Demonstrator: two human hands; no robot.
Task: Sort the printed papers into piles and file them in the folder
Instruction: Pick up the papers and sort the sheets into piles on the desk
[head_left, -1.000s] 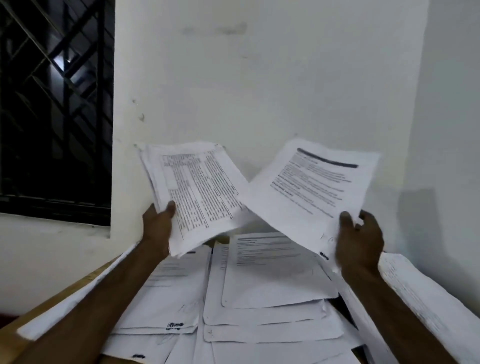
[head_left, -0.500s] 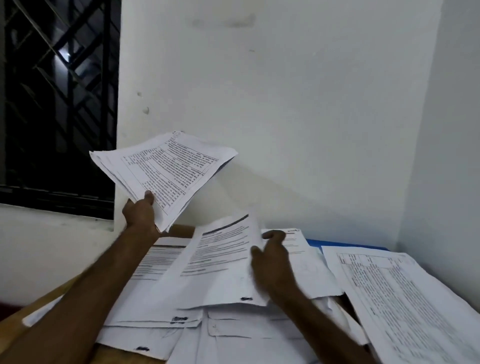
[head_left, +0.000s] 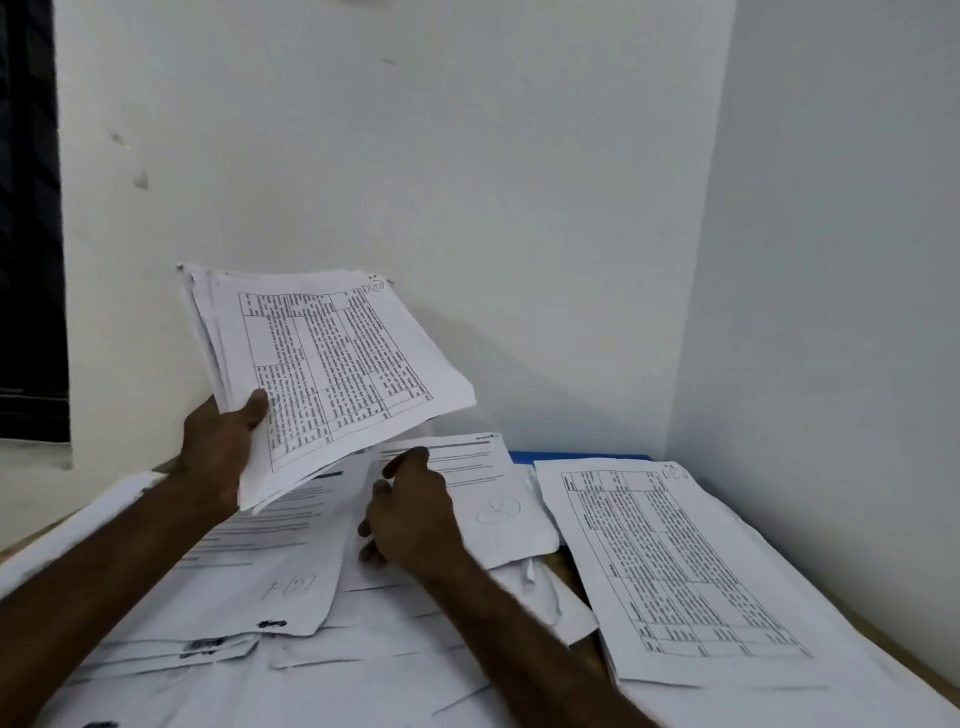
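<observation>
Your left hand (head_left: 222, 449) is wrapped around the lower left corner of a thick stack of printed papers (head_left: 337, 364), thumb pressed flat on the top sheet and the other fingers hidden beneath. The stack is raised clear of the surface and tilted, its top page showing a ruled table of text with a small circled mark in the far corner. Your right hand (head_left: 413, 517) is down on the spread of papers near the middle, palm facing down, one finger reaching forward and the rest bent at the left edge of a sheet; you cannot tell from here whether it pinches that sheet or only rests on it. Just beside that hand, to the right, lies a text page with a pencilled circle (head_left: 491, 501). To its left, under the raised stack, is a page with a dark heading bar and a handwritten note (head_left: 280, 566). Well to the right sits a separate pile topped by another ruled-table page (head_left: 675, 566). A blue folder (head_left: 582, 457) peeks out behind the papers against the white wall (head_left: 467, 156). Bare wood of the surface (head_left: 917, 673) shows at the right edge, and a dark window (head_left: 26, 208) stands at the far left.
</observation>
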